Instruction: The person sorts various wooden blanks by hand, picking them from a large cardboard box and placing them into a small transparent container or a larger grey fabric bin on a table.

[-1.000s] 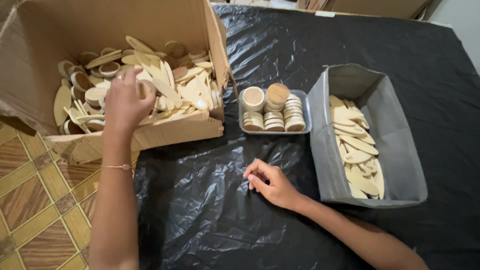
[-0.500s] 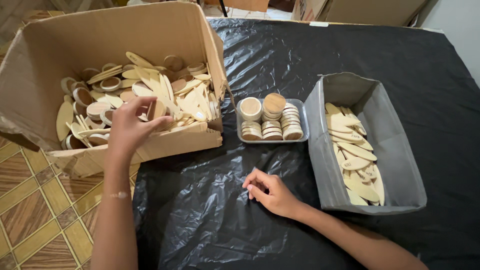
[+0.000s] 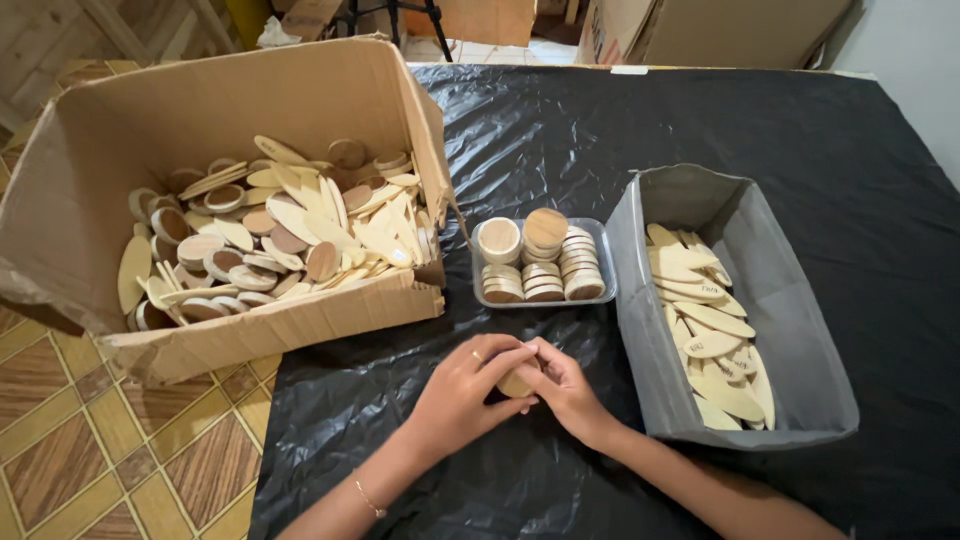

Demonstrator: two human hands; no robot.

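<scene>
Black plastic sheeting covers the surface (image 3: 620, 130), with a big cardboard box (image 3: 250, 110) of wooden ovals and discs hanging off its left edge. Half a second back the left hand (image 3: 462, 395) was up in that box; now it's out and meets the right hand (image 3: 565, 388) in front of the small metal tray (image 3: 480, 290) of stacked discs. Both hands have a closed grip on one small round wooden disc (image 3: 517, 383) between them. Grey fabric bin (image 3: 790, 300) of oval pieces hasn't moved, sitting just right of the hands.

Bare forearms, no sleeves; ring on left grip (image 3: 468, 395), thin bracelet at wrist.
</scene>
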